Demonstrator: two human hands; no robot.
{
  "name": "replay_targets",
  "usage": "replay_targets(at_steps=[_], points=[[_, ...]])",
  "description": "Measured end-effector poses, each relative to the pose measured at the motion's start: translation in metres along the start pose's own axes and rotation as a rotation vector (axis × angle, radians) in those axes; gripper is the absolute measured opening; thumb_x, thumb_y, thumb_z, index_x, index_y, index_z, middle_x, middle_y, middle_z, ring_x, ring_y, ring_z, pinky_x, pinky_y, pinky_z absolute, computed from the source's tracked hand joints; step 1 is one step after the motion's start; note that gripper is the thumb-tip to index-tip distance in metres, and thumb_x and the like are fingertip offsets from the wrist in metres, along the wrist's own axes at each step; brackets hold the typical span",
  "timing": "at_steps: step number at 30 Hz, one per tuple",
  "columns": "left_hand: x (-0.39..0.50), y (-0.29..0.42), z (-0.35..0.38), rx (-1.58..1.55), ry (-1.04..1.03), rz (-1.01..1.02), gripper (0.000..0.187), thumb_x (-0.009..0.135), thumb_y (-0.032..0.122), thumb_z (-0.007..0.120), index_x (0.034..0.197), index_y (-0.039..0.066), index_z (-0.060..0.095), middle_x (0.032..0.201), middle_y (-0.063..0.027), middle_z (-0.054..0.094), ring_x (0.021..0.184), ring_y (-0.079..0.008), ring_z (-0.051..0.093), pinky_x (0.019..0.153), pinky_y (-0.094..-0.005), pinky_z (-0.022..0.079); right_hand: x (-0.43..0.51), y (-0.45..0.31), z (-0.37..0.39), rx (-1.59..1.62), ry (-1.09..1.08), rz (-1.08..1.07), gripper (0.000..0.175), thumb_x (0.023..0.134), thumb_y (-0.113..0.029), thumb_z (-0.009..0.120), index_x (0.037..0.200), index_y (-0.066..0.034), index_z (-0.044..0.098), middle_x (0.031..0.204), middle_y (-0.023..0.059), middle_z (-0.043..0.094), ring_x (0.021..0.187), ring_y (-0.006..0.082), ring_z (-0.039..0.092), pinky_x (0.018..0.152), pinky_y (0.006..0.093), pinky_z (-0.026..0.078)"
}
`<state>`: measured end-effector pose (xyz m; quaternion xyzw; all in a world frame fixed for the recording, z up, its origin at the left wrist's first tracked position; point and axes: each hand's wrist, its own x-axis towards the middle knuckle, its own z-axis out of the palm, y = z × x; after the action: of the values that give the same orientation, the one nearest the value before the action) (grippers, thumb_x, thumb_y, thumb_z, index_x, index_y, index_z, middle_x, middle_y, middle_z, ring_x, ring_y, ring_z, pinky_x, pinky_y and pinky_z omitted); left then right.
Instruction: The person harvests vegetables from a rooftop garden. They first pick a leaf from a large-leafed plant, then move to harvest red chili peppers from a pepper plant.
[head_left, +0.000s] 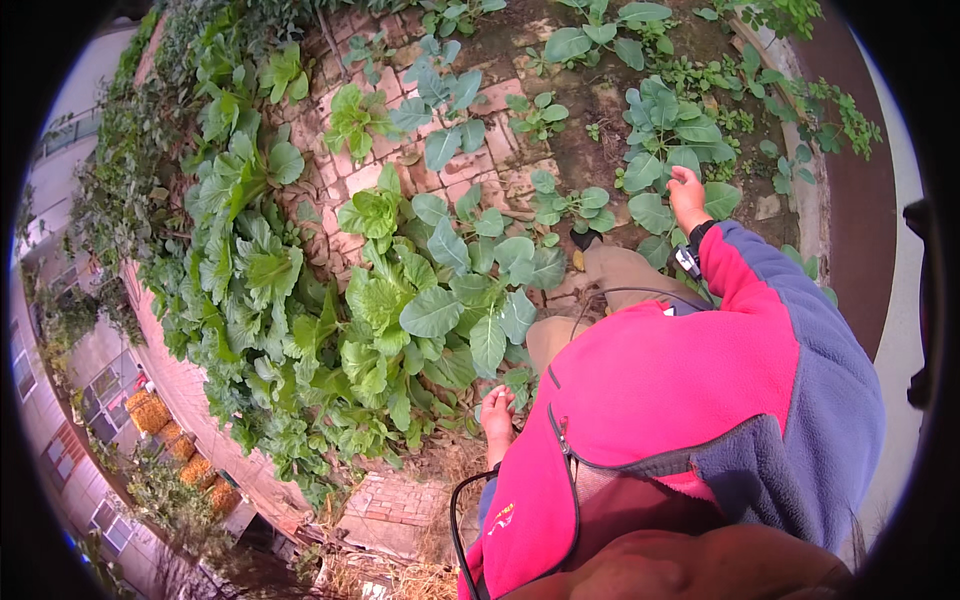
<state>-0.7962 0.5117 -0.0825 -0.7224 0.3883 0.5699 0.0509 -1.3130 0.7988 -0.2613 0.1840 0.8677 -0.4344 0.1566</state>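
Note:
My right hand (685, 196) is raised at the edge of a blue-green leafy brassica plant (660, 124), its fingers partly curled. A broad leaf lies right behind the fingertips; whether they touch or pinch it is unclear. Low beside my jacket, my left hand (497, 415) has bent fingers and is close to a small leafy plant (519, 382). A pale spot shows at its fingertips, too small to identify. Between my hands grows a large brassica plant (480, 300) with wide, veined leaves. Light-green leafy vegetables (375, 300) crowd against it on the left.
Brick paving (480, 161) with dry leaves runs between the plants. A dense vegetable row (247, 255) stands on the left. A concrete kerb (810, 180) borders the bed at right. A black cable (456, 517) hangs by my left arm. Stacked yellow cobs (148, 412) stand beyond the path.

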Motion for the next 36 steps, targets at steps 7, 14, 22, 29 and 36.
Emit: replay_targets(at_steps=[7,14,22,29,36], points=[[0.01,0.097,0.031,0.068,-0.075,0.048,0.02,0.099,0.014,0.059,0.117,0.009,0.063,0.11,-0.0018,0.069,0.089,-0.0091,0.064,0.073,-0.0229,0.048,0.028,-0.05,-0.05,0.405,0.032,0.15,0.037,0.091,-0.007,0.056,0.128,-0.0074,0.057,0.124,0.0058,0.062,0.092,0.0145,0.064,0.067,0.0269,0.049],[0.055,0.141,0.042,0.017,-0.171,-0.015,0.023,0.098,0.013,0.06,0.119,0.005,0.061,0.11,-0.0047,0.068,0.089,-0.0108,0.065,0.075,-0.025,0.052,0.057,-0.119,-0.037,0.513,0.046,0.201,0.034,0.094,-0.008,0.055,0.128,-0.0055,0.056,0.12,0.0044,0.063,0.091,0.0137,0.063,0.067,0.0258,0.048],[0.118,0.248,0.018,0.215,-0.264,-0.02,0.02,0.098,0.011,0.061,0.116,0.002,0.063,0.104,-0.0062,0.069,0.092,-0.012,0.065,0.081,-0.0257,0.053,0.122,-0.216,0.047,0.358,0.181,0.239,0.031,0.09,-0.008,0.061,0.121,-0.0029,0.059,0.106,0.0035,0.067,0.081,0.0121,0.064,0.062,0.0266,0.049],[0.137,0.353,0.012,0.326,-0.275,-0.085,0.021,0.098,0.01,0.061,0.116,0.001,0.063,0.103,-0.0063,0.069,0.092,-0.012,0.065,0.082,-0.0256,0.053,0.159,-0.265,0.107,0.459,0.17,0.305,0.031,0.092,-0.007,0.058,0.123,-0.0059,0.059,0.109,0.004,0.067,0.083,0.0122,0.065,0.062,0.0252,0.048],[0.144,0.422,0.024,0.391,-0.303,-0.126,0.021,0.098,0.01,0.061,0.116,0.001,0.064,0.103,-0.0064,0.069,0.092,-0.0121,0.064,0.083,-0.0255,0.052,0.217,-0.314,0.155,0.525,0.194,0.316,0.025,0.093,-0.014,0.063,0.117,-0.006,0.062,0.101,0.0028,0.068,0.079,0.0116,0.065,0.062,0.0269,0.048]])
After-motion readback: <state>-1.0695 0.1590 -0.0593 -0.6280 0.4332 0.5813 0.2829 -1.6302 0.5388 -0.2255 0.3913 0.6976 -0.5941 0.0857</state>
